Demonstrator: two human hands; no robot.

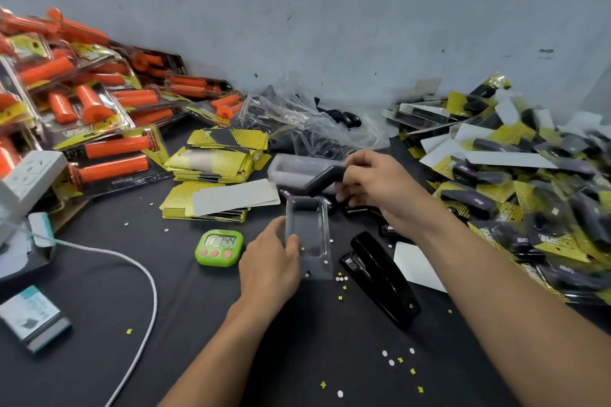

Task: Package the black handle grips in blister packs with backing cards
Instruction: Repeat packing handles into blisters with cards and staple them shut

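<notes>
Your L hand (269, 261) grips a clear blister tray (307, 238) by its left edge, thumb on the rim & fingers curled round the side. The tray lies cavity up, long axis pointing away from you, over the black table cover (231, 340); can't tell if it rests on the cover or is held just off it. Your R hand (373, 185) pinches a black handle grip (325, 178) by one end w/ the fingertips. The grip is tilted, its lower end just above the tray's far end, not yet seated in the cavity.

Loose black grips (358, 210) lie just behind the tray, under your R hand, w/ a stack of empty blisters (291, 168) beyond them. Yellow backing cards (215, 201) sit in stacks left of the tray's far end, some flipped white side up. A green digital timer (220, 248) is just left of your L hand. A black stapler (380, 274) lies just right of the tray, beside a white card (416, 264).

On the right is a pile of finished black-grip packs (512, 201); on the left, orange-grip packs (82, 102). A clear plastic bag (297, 119) lies by the wall. Near left: white cable (145, 274), power strip (29, 175), small teal & white box (31, 317). Yellow & white punch-out bits (391, 362) dot the cover.
</notes>
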